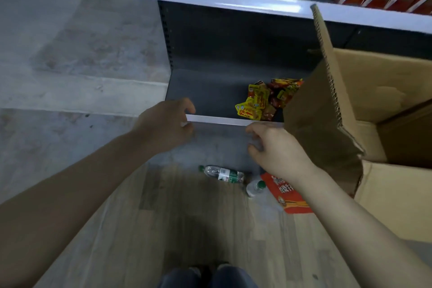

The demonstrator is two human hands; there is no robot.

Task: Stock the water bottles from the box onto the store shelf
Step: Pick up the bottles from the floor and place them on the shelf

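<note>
While both hands, left (167, 121) and right (275, 147), hover loosely curled and empty, snack packets (264, 100) occupy the shelf (219, 119); the box (364, 110) hides its contents, two bottles (223, 173) lie below.

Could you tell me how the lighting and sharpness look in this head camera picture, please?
Head view: dim overall, with glare on the white upper shelf edge; the left hand lies in shadow, the right hand is brighter with blurred fingertips; wide-angle bending tilts the shelf lines; the bottle on the floor looks soft.
</note>
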